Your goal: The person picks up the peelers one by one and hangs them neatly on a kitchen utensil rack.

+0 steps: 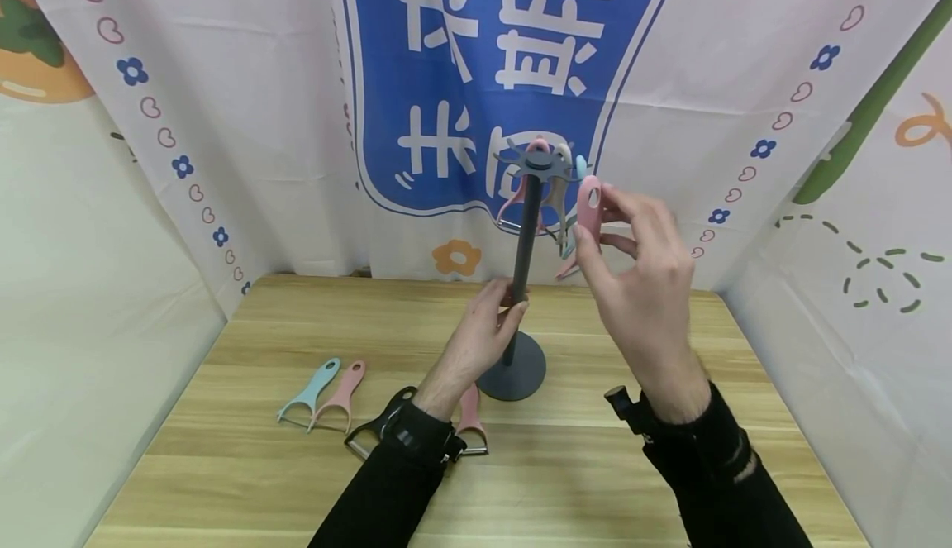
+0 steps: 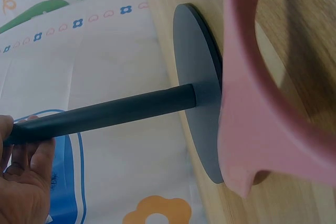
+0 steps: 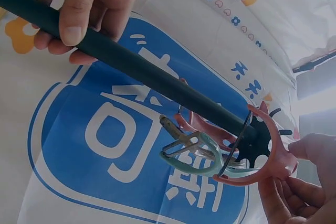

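A dark grey stand (image 1: 527, 238) with a round base (image 1: 515, 376) and a hooked top disc rises from the table. My left hand (image 1: 474, 331) grips its pole, thumb and fingers round it. A pink peeler (image 1: 589, 207) is pinched between thumb and fingers of my right hand (image 1: 649, 279), just right of the top disc. The right wrist view shows that peeler's forked end (image 3: 273, 163) close beside the hooks. Other peelers hang from the disc: a pink one (image 3: 202, 125), a light blue one (image 3: 207, 163) and a grey one (image 1: 556, 197).
On the wooden table (image 1: 245, 482) lie a light blue peeler (image 1: 318, 380), a pink peeler (image 1: 346, 391), a black peeler (image 1: 383, 420) and another pink peeler (image 1: 470, 412), the last two partly behind my left forearm. A printed curtain (image 1: 283, 118) hangs behind the table.
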### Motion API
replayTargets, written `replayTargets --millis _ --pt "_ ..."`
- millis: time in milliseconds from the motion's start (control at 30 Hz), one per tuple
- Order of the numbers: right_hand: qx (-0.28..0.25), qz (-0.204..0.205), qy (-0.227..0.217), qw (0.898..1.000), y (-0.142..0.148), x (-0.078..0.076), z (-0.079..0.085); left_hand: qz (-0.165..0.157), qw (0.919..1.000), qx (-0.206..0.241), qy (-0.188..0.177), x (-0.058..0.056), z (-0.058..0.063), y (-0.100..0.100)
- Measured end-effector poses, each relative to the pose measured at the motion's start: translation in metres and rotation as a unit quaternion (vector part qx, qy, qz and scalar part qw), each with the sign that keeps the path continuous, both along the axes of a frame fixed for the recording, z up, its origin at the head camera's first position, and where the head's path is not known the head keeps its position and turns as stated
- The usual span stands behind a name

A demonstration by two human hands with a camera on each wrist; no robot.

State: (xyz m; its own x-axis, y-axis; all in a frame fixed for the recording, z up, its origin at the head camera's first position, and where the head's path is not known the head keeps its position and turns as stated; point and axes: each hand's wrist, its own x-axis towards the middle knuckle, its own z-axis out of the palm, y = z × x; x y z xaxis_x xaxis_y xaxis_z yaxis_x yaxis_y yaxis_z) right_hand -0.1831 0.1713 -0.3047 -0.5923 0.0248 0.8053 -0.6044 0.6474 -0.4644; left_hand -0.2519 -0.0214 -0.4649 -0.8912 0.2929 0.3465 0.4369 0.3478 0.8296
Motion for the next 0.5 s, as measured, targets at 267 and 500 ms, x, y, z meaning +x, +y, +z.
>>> replayTargets --millis 267,500 --pt "-0.012 -0.003 -0.016 1.0 -0.005 -0.006 0.007 -0.001 1.0 0.0 -0.004 0.0 0.001 0.0" --pt "-0.021 0.002 -0.02 1.0 -0.008 -0.011 0.009 0.001 1.0 -0.001 -0.006 0.0 0.001 0.0"
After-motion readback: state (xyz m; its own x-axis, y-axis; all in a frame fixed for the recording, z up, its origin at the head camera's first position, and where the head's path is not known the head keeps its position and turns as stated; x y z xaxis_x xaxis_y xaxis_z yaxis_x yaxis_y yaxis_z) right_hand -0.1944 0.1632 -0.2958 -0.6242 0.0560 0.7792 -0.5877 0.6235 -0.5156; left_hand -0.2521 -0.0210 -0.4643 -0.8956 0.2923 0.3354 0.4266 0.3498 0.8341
